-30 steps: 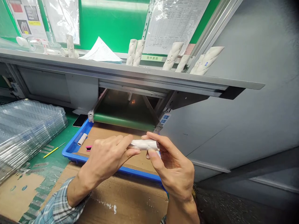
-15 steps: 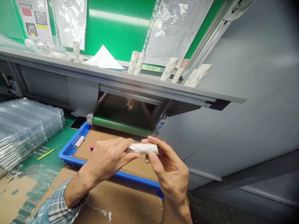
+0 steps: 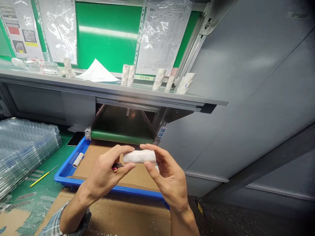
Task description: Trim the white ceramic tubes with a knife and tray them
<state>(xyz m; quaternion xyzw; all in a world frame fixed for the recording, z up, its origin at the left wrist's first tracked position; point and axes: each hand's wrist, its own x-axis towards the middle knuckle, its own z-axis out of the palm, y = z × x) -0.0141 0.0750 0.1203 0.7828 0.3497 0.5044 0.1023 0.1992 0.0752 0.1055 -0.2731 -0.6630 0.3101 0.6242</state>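
My right hand (image 3: 167, 178) pinches a short white cylinder (image 3: 139, 156) with small holes, held level above the blue tray (image 3: 64, 169). Thumb and fingers close round its right end. My left hand (image 3: 106, 175) is closed on a small knife-like tool with a pink handle (image 3: 116, 166), and its fingertips touch the cylinder's left end. A cardboard sheet (image 3: 145, 177) lines the tray under both hands. A smaller white tube (image 3: 78, 160) lies in the tray's left part.
A grey shelf (image 3: 128, 92) above carries several upright white cylinders (image 3: 128, 75) and a folded paper (image 3: 97, 72). A green conveyor belt (image 3: 121, 136) ends at the tray. Clear plastic trays (image 3: 24, 146) are stacked at left, by a phone (image 3: 75, 138) and a yellow stick (image 3: 44, 175).
The tool's tip has come away from the cylinder's end. Both hands and the cylinder stay close together, and the camera view has tilted up and shifted right.
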